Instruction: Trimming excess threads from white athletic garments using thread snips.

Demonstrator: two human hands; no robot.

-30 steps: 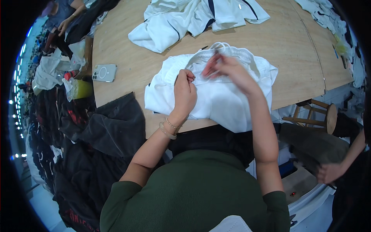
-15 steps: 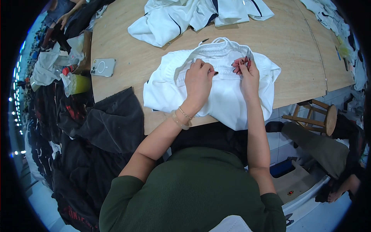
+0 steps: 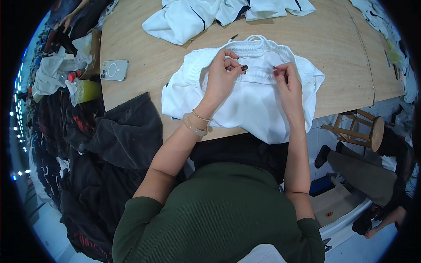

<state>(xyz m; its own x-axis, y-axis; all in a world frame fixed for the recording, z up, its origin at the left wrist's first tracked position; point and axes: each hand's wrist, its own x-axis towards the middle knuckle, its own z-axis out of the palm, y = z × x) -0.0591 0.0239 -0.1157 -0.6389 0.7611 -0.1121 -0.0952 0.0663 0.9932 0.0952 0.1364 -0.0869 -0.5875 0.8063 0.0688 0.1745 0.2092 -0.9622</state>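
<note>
White shorts or trousers (image 3: 258, 111) with a gathered elastic waistband (image 3: 285, 50) and a white drawstring (image 3: 256, 38) lie in front of me, the waist opening turned upward. Part of the cloth hangs over the table's near edge. My left hand (image 3: 223, 72) is over the left of the opening, fingers curled and thumb tip pressed toward them. Opposite it, my right hand (image 3: 289, 83) pinches above the inner waistband, its fingertips slightly blurred. Anything between the fingertips of either hand is too small to make out.
More white garments (image 3: 180, 24) with dark trim lie at the table's far side. A phone (image 3: 115, 70) rests at the left edge, near a yellow-green drink cup (image 3: 90, 90). Dark cloth (image 3: 131, 131) overhangs the left corner. A wooden stool (image 3: 376, 133) and another person's legs (image 3: 364, 175) are at right.
My right hand has turned and moved slightly right, its fingers drawing together. My left hand has risen slightly, its fingers lifted from the waistband. The person at right has shifted their legs and arm.
</note>
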